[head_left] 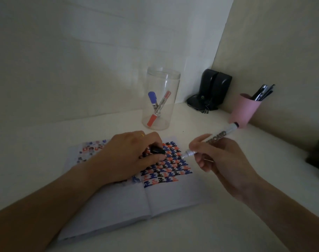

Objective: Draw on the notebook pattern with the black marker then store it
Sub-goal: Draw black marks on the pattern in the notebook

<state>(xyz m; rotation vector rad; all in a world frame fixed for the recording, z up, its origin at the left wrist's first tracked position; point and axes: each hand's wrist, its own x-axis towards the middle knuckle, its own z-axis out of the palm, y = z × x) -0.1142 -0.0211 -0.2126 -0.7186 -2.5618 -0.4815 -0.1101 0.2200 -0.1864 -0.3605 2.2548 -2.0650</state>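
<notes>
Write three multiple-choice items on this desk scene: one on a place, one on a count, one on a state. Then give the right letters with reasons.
1. Where does the clear plastic jar stand?
A. behind the open white notebook
B. on the notebook
C. inside the pink cup

2. How many markers lie in the jar?
A. none
B. two
C. four

3. What is the state of the white-barrelled marker in the right hand?
A. capped
B. uncapped
C. lying loose on the desk

Key: 1 A, the jar sits on the desk beyond the notebook. 2 B, one blue-capped, one red-capped. 3 B, its tip is bare and the left hand pinches the black cap.
</notes>
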